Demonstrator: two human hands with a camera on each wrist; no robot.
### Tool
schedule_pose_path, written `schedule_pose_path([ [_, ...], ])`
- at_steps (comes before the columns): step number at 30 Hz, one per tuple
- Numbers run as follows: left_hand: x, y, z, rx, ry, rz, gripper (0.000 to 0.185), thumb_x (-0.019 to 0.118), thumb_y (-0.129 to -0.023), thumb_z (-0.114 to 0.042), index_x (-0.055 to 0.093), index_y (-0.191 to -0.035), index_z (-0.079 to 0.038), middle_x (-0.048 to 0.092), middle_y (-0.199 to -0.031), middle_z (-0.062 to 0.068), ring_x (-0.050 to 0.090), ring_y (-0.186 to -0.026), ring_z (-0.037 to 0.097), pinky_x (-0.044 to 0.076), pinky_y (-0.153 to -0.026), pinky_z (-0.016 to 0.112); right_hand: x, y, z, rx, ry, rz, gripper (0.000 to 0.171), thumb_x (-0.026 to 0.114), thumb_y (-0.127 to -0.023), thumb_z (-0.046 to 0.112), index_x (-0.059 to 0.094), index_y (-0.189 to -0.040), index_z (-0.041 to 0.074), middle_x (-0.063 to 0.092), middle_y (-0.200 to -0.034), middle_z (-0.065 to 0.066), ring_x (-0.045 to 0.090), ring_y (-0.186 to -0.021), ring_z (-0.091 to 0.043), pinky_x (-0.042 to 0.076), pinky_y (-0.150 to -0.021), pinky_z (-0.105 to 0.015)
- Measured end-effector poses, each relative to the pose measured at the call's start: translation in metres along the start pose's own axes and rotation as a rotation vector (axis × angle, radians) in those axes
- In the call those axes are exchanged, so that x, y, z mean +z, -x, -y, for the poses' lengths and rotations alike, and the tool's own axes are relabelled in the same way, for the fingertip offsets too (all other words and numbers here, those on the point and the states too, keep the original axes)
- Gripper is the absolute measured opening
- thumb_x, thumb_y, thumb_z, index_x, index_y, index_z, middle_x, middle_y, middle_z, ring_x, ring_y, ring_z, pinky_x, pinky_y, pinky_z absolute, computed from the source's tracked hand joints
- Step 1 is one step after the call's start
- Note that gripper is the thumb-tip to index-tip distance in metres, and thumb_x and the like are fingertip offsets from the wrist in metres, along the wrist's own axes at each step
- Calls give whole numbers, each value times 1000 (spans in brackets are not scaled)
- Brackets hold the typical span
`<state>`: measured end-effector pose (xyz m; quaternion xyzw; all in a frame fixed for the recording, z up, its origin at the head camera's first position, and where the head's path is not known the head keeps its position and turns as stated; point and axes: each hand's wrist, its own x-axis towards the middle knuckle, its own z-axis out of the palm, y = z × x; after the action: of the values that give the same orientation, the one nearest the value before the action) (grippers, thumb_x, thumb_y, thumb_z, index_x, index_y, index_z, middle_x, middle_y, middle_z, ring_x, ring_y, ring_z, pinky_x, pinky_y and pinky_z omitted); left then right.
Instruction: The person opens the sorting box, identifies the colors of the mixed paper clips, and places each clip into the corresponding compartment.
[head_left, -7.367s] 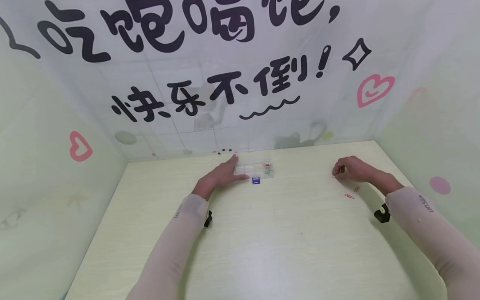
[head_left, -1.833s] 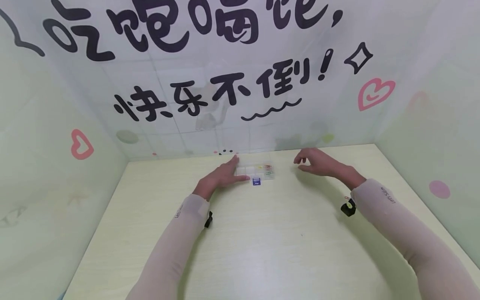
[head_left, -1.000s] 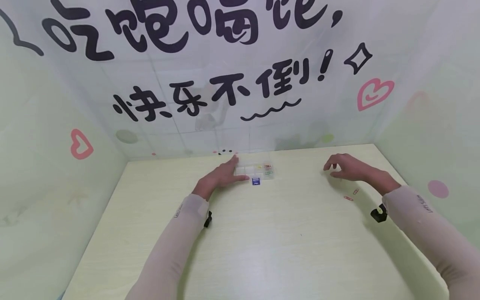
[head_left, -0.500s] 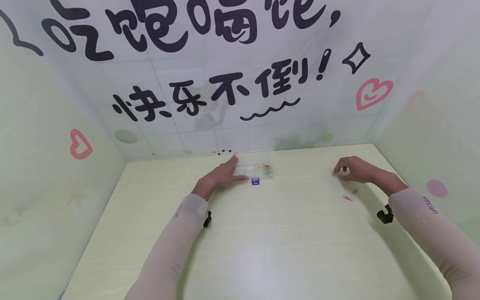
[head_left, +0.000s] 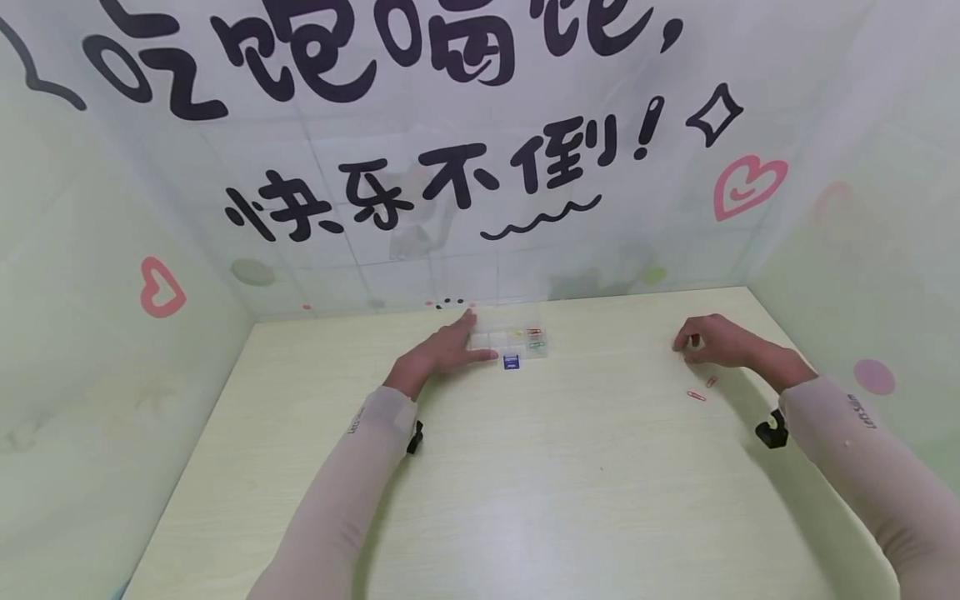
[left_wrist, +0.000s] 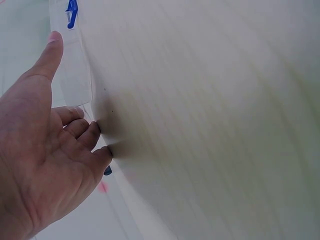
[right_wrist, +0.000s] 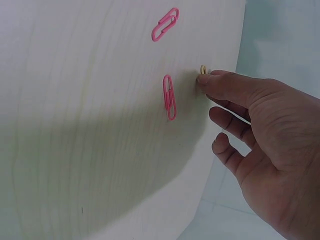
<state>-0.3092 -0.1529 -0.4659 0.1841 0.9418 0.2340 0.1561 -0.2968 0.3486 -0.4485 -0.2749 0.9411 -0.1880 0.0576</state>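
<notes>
In the head view, a clear divided box [head_left: 498, 340] stands at the back of the table, with yellow [head_left: 518, 333], red [head_left: 533, 332] and green [head_left: 536, 345] paper clips in its right compartments. My left hand [head_left: 448, 346] spans the box's left end, thumb straight along the front edge, other fingers behind. In the left wrist view some fingertips [left_wrist: 102, 150] meet the tabletop. Far to the right, my right hand [head_left: 711, 340] pinches a yellow paper clip [right_wrist: 203, 69] between thumb and forefinger, close at the tabletop. Most of that clip is hidden by the fingertips.
Two pinkish-red paper clips [right_wrist: 170, 97] [right_wrist: 165, 24] lie on the table near my right hand. A small blue piece [head_left: 511, 362] is at the box's front edge. A printed sheet wall [head_left: 495, 267] rises behind the table [head_left: 480, 483].
My right hand has gone from beside the box to the right, down to the table, and its fingertips have closed on the yellow paper clip. The left hand stays at the box.
</notes>
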Motion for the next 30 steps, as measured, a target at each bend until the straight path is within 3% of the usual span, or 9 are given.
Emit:
schedule_pose_path([
  [13, -3, 3, -4, -9, 3, -2, 108, 61, -100, -64, 4, -170, -4, -1, -179, 9, 10, -164, 32, 13, -133, 44, 0, 0, -3, -5, -2, 17, 12, 80, -88, -4, 75, -89, 7, 70, -85, 4, 61, -80, -12, 53, -72, -28],
  [24, -2, 0, -1, -7, 22, 12, 109, 61, -100, -64, 4, -170, -4, -3, -179, 9, 8, -164, 31, 12, -133, 44, 2, -1, -4, 43, -40, 77, 7, 77, -91, -2, 72, -89, 2, 68, -84, 3, 56, -79, -12, 50, -71, -26],
  [30, -2, 1, -1, -7, 25, 14, 109, 61, -100, -65, 4, -170, -4, -3, -179, 8, 8, -164, 31, 13, -133, 45, 3, 1, -1, 47, -42, 59, 13, 78, -91, -2, 71, -85, 7, 65, -81, 5, 53, -76, -10, 47, -69, -25],
])
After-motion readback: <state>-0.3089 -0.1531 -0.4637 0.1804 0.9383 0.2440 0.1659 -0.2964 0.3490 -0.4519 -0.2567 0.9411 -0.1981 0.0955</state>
